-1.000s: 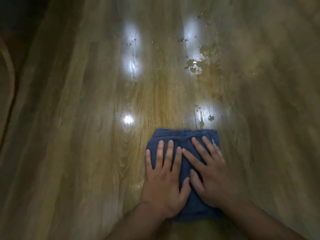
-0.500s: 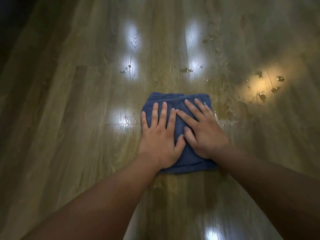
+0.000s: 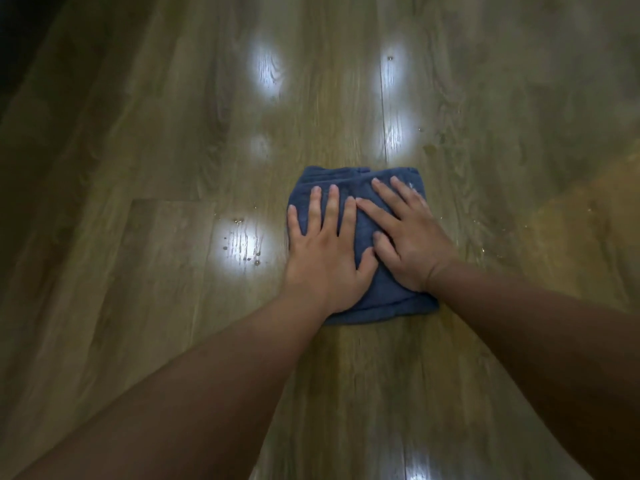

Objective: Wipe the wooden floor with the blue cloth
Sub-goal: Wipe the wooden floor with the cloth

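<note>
Blue cloth (image 3: 391,299) sits folded into a thick pad flat on the wooden floor (image 3: 138,271), roughly mid-frame, a touch toward 3 o'clock. Both hands are on top of it, nothing gripped: palms down, fingers straight and spread, pressing. Left hand (image 3: 322,268) covers the cloth's 8 o'clock half, fingers (image 3: 332,209) aimed at 12. Right hand (image 3: 412,244) takes the 3 o'clock half, angled toward 11, its index tip touching the left hand's index finger. Forearms come in from 7 and 4 o'clock, elbows look nearly straight, so reach looks close to its limit.

Water drops (image 3: 242,251) sit just off the cloth at 9 o'clock, in a glare patch, w/ faint wet streaks (image 3: 485,251) out at 3. To wipe well, I'd say: weight over the heels of the palms, pad flat so the folds don't bunch, sweep sideways thru the 9 o'clock drops, overlap passes.
</note>
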{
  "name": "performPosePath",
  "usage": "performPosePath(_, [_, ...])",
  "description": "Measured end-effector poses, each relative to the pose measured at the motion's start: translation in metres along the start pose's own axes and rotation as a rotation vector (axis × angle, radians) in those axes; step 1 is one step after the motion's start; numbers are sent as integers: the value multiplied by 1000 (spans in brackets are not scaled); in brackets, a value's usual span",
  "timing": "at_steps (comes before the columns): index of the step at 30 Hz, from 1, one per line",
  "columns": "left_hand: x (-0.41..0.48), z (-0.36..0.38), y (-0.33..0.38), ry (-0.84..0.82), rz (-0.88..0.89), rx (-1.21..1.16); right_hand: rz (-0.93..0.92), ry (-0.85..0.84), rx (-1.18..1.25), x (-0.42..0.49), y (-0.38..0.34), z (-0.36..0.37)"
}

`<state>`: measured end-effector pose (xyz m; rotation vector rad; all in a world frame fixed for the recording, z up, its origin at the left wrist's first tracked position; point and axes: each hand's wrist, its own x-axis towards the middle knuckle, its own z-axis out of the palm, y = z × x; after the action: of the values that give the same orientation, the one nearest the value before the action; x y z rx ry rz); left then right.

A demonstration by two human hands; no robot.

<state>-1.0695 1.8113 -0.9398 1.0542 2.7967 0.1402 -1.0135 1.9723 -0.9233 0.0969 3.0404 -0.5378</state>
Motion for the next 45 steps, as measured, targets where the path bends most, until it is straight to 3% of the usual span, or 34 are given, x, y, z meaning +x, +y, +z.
performPosePath(11, [26,-12,-4,-68,15,20,26,7,-22,19,12,1])
performPosePath(15, [-6,-31,-38,-21,108,-122,12,36,-21,20,14,1])
performPosePath(18, [-96,-36,-104,87,-179,-116,33,20,-4,20,13,0])
performPosePath(20, [-144,-33,-140,-12,-368,-82,38,30,0,18,12,1])
performPosePath(23, [-160,-19,-157,-117,-351,2,48,23,9,20,12,0])
performPosePath(30, [-158,-9,-164,-100,-337,38,74,-41,-112,23,12,-2])
performPosePath(34, [-156,-6,-166,-90,-317,24,253,-165,-165,25,-36,-5])
performPosePath(37, [-156,-3,-167,-75,-302,17,317,-98,-191,-26,-88,23])
performPosePath(41, [-156,-4,-165,-59,-297,13,198,-40,-169,-118,-162,62])
performPosePath(45, [-153,-5,-165,-60,-286,6,133,-47,-176,-85,-163,61])
